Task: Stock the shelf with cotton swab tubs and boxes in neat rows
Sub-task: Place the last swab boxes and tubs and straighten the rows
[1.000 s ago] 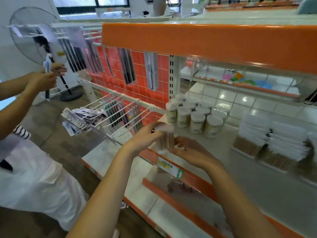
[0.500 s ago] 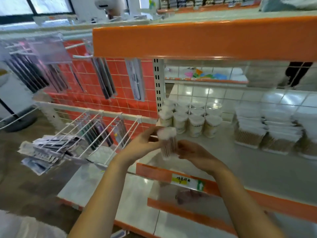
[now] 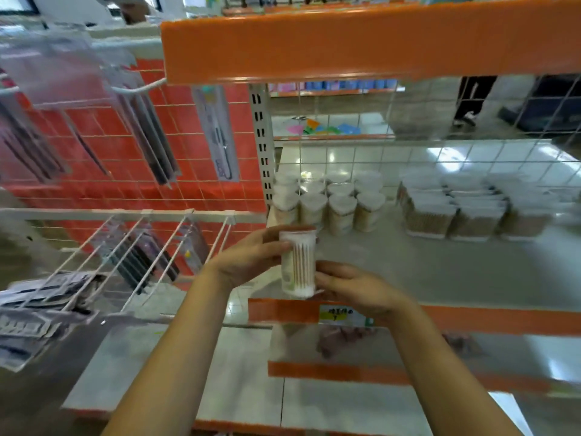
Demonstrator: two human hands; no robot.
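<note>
Cotton swab tub (image 3: 298, 262) was held upright between both hands, above the shelf's (image 3: 440, 272) front-left area, just behind the orange front edge (image 3: 471, 320) and in front of the block of tubs already stocked. Left hand (image 3: 248, 258) gripped it high on the left side, fingers curled round toward the lid and thumb across the front, as far as the blur showed. Right hand (image 3: 355, 286) was at the lower right side, fingers bent in against the base; looked like a supporting hold rather than a full wrap, though the far fingers were hidden. Long axis of the tub ran vertical, white lid end up, base down, swab sticks inside standing along that same axis; maybe a slight lean, hard to tell with the wide lens. To the right and behind, stocked tubs (image 3: 327, 202) stood in tidy rows at the shelf's back-left corner, near the upright post (image 3: 261, 146). Further right, stacks of swab boxes (image 3: 471, 212) sat toward the back edge, apart from the tubs. Risks, judged from here: tub was tall and narrow, so setting it down off-level or letting go early could tip it, and a tip toward the back would likely knock the front row over like dominoes. Placing it too near the orange front edge could send it off the shelf. Setting it out of line with the existing columns would break the neat rows. Smooth plastic could slip if the grip loosened.
</note>
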